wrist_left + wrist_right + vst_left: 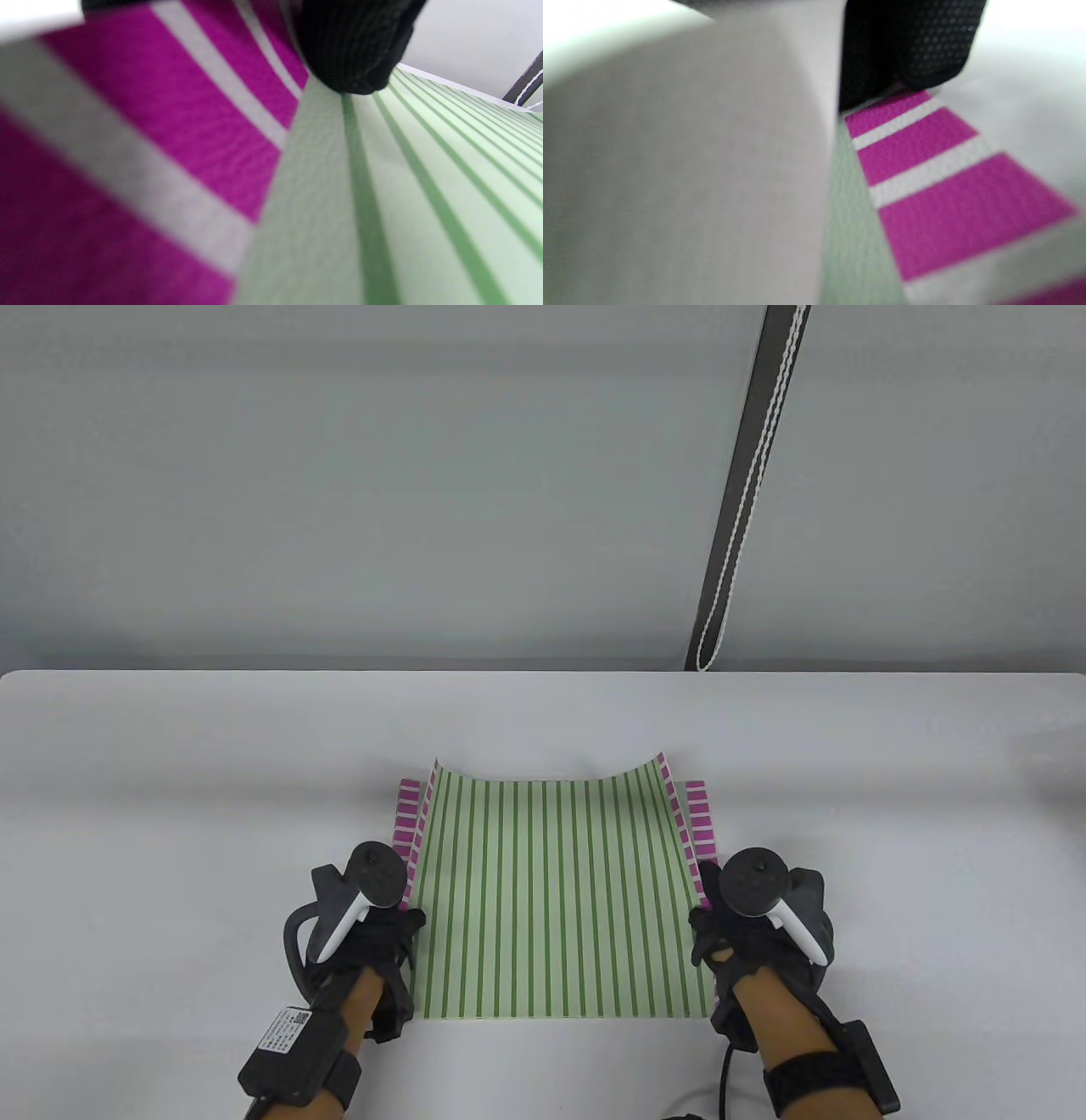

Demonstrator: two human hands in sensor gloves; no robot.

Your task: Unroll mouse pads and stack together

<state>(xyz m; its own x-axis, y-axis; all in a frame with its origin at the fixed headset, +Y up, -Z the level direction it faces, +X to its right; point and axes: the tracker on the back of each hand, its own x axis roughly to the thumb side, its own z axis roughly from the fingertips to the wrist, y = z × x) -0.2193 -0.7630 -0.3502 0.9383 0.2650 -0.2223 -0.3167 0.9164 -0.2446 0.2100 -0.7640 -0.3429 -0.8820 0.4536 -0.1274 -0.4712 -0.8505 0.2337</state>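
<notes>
The left wrist strap's label (pixel 285 1032) print is too small to read.

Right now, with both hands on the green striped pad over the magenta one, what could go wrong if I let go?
The green pad still curls up at its far corners, so it may roll back once the left hand and right hand release its side edges. The magenta pad shows on both sides, more on the right, so the stack may end up misaligned.

A green-striped mouse pad (pixel 560 891) lies atop a magenta-striped pad (pixel 410 814), its far corners curling up.
</notes>
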